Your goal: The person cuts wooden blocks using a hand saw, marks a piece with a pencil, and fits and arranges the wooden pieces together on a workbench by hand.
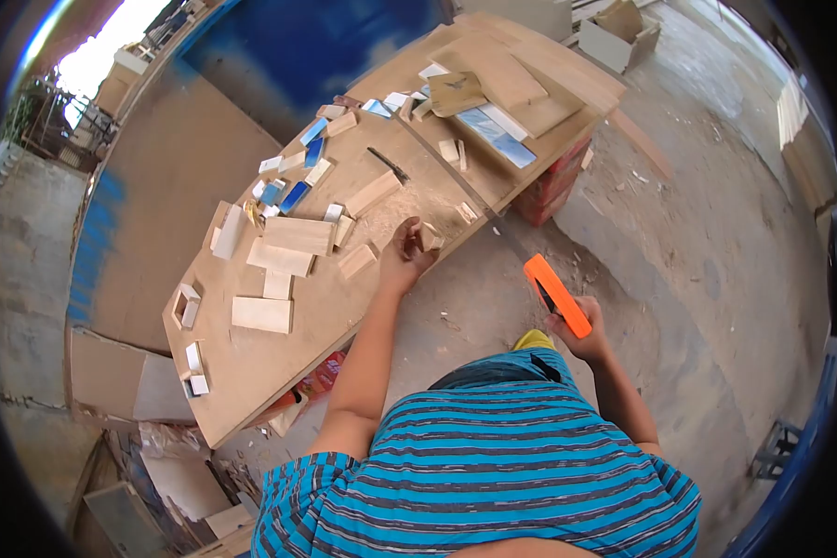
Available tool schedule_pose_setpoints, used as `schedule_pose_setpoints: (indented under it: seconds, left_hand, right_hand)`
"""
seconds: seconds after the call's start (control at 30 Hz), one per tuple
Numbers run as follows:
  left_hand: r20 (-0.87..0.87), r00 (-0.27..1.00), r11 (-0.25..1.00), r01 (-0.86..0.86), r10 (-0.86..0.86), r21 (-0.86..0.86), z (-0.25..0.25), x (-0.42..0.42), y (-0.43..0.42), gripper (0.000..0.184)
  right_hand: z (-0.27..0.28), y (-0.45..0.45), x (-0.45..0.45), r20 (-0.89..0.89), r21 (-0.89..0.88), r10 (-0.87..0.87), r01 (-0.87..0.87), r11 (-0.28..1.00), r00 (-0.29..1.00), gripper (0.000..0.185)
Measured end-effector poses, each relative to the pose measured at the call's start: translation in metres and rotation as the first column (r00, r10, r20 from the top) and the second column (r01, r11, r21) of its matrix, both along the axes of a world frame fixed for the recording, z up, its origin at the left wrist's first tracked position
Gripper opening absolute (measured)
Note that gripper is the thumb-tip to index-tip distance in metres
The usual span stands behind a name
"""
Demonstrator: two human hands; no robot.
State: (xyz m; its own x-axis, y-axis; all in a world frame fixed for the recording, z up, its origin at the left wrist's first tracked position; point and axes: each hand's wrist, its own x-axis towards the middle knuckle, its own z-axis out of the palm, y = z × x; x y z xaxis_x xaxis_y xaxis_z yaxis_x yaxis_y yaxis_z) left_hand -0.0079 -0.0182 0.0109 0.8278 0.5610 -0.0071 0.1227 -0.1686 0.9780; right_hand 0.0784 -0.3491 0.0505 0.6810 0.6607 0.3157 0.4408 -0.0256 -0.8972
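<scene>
My right hand is wrapped around the orange handle of a handsaw. Its narrow blade points away from me toward the table's near edge; I cannot tell where the tip ends against the dark line across the tabletop. At that same edge, to the left of the blade, my left hand grips a small wood block with curled fingers. Close by on the table lie a short wood piece, a longer wood strip and a thin dark tool. Sawdust is scattered around them.
Flat wood pieces and several blue and white offcuts spread over the left of the wooden table. Larger boards are stacked at its far right. A red stack stands beneath, and an open box sits on the floor.
</scene>
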Motion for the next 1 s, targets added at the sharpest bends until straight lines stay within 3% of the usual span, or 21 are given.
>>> schedule_pose_setpoints:
  seconds: [0.1, 0.2, 0.33, 0.4, 0.47, 0.57, 0.6, 0.7, 0.9, 1.0]
  left_hand:
    - [0.007, 0.997, 0.950, 0.079, -0.081, -0.302, 0.017, -0.003, 0.011, 0.060]
    - [0.136, 0.989, 0.826, 0.116, -0.048, -0.551, 0.026, 0.000, 0.008, 0.064]
    - [0.169, 0.986, 0.809, 0.093, 0.008, -0.580, 0.034, 0.010, 0.008, 0.066]
    - [0.205, 0.978, 0.810, 0.092, 0.036, -0.579, 0.031, 0.016, 0.010, 0.068]
    - [0.248, 0.965, 0.724, 0.107, 0.090, -0.681, 0.029, 0.017, 0.016, 0.065]
    - [0.315, 0.921, 0.603, 0.120, 0.229, -0.788, 0.020, 0.022, 0.015, 0.062]
    - [0.331, 0.900, 0.564, 0.122, 0.284, -0.816, 0.016, 0.022, 0.012, 0.063]
    - [0.337, 0.841, 0.502, 0.092, 0.422, -0.860, 0.020, 0.026, -0.004, 0.064]
    - [0.389, 0.787, 0.467, 0.146, 0.479, -0.872, 0.016, 0.017, -0.027, 0.066]
    - [0.315, 0.759, 0.470, 0.015, 0.569, -0.883, 0.021, 0.011, -0.038, 0.066]
  right_hand:
    - [0.004, 0.014, 0.029, 0.068, -0.039, 0.056, -0.054, 0.998, 0.996, 0.022]
    - [0.022, 0.037, 0.058, 0.048, -0.021, 0.139, -0.138, 0.990, 0.989, 0.022]
    - [0.017, 0.071, 0.118, 0.163, -0.040, 0.259, -0.256, 0.966, 0.952, 0.019]
    - [0.018, 0.089, 0.150, 0.355, -0.119, 0.298, -0.274, 0.954, 0.886, 0.020]
    - [0.029, 0.108, 0.180, 0.523, -0.216, 0.346, -0.271, 0.938, 0.779, 0.022]
    - [0.032, 0.136, 0.223, 0.627, -0.330, 0.388, -0.221, 0.918, 0.676, 0.023]
    - [0.034, 0.143, 0.239, 0.611, -0.469, 0.471, -0.189, 0.863, 0.635, 0.027]
    - [0.034, 0.179, 0.281, 0.751, -0.363, 0.439, -0.246, 0.899, 0.494, 0.025]
    - [0.026, 0.243, 0.330, 0.786, -0.437, 0.509, -0.266, 0.859, 0.351, 0.018]
    - [0.016, 0.263, 0.332, 0.761, -0.531, 0.581, -0.236, 0.814, 0.290, 0.018]
